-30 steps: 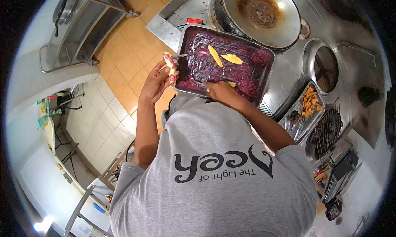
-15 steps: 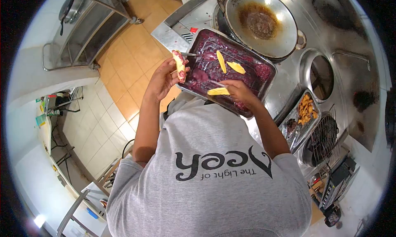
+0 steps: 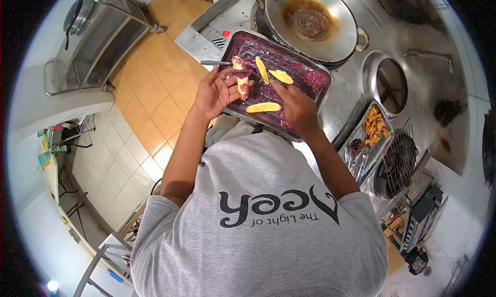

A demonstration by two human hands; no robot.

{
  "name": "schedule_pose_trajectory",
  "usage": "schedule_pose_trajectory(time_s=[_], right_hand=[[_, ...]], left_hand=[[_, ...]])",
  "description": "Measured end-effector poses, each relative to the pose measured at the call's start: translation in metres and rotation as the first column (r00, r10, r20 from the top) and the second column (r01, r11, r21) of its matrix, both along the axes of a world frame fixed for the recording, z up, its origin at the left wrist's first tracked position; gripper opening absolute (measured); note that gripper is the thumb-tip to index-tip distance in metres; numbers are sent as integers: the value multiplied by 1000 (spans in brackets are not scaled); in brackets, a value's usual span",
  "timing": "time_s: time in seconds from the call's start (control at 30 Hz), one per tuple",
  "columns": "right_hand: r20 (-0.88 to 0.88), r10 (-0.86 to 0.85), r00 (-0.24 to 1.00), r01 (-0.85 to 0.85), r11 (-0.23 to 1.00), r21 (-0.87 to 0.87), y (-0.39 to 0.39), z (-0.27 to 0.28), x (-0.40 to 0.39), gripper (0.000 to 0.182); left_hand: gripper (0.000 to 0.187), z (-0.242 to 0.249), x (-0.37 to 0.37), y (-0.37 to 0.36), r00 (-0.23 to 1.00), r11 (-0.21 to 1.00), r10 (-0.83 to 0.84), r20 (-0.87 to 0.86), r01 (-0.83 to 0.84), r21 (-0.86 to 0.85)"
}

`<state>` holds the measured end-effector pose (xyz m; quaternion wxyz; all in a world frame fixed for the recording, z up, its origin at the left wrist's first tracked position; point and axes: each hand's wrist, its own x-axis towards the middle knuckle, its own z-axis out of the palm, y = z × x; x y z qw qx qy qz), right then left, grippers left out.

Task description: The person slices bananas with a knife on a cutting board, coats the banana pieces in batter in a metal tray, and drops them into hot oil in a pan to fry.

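Note:
My left hand [image 3: 213, 96] holds a peeled banana [image 3: 243, 89] smeared with purple paste, upright over the tray's left side. My right hand [image 3: 295, 107] is closed over the tray, its fingers pointing at the banana. It grips a thin spoon whose handle is blurred; a purple smear crosses the banana where its end seems to be. Yellow banana slices [image 3: 263, 107] lie around my right hand on the metal tray [image 3: 326, 93], which is coated in purple paste. A second utensil's metal handle [image 3: 211, 63] juts over the tray's left rim.
A large two-handled wok [image 3: 333, 8] with a browned bottom stands behind the tray. To the right are a round burner opening [image 3: 391, 85], a foil-lined tray of fried pieces [image 3: 374, 129] and a wire rack [image 3: 403, 155]. A metal trolley [image 3: 98, 44] stands at far left.
The banana in my left hand has come in over the tray. My right hand has moved up, its fingers now pointing towards the banana. The whole view has shifted slightly.

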<state>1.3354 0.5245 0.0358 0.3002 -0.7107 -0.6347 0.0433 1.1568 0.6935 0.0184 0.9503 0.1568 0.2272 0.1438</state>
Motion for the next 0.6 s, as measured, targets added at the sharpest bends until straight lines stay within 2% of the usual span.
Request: schedule_pose_trajectory(time_s=[0.1,0.2,0.3,0.4,0.43,0.6], right_hand=[[-17,0,1000,1,998,59,-3,-3,2,45],[-7,13,1000,-14,998,-58,-6,2,7,44],[-210,-20,977,43,993,105,0,14,9,37],[-529,-66,846,75,997,-5,4,17,15,30],[-629,-139,765,33,984,-177,6,24,18,27],[-619,-86,780,-166,926,-338,3,21,32,27]], left_hand=[[55,3,5,-4,1000,1000,19,-17,-19,0],[56,2,7,-5,999,999,34,-24,-33,24],[57,3,10,-7,999,998,44,-15,-44,36],[57,4,10,-11,998,997,66,-21,-66,33],[57,4,10,-11,997,997,71,-25,-70,34],[56,-7,5,-10,998,999,42,56,-42,-5]])
